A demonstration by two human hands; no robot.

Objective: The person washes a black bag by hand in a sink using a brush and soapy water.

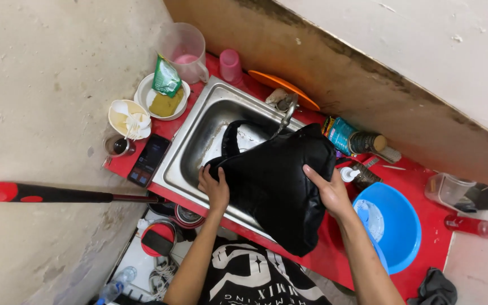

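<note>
Both hands grip one black bag (278,186) over the steel sink (193,152): the left hand (214,189) is closed on the bag's near left edge, fingers curled over it, and the right hand (329,189) is clamped on its right side, thumb on top. The bag lies across the sink's right half and hangs over the front rim of the red counter (425,226), its strap curling into the basin under the tap (286,113). The step in hand looks like holding or turning the bag at the sink; a next move, I judge, calls for a firm two-handed hold so the limp bag does not slide off the front edge. Counting from the left: one long red and black handle (46,193), one small dark jar (120,147), two white bowls (128,117), one green packet (166,76), one phone (149,160), one clear jug (184,48), one pink cup (231,65), one orange plate (283,87), one teal can (343,135), one blue basin (393,226), one clear tub (450,189), one red bottle (473,226).
</note>
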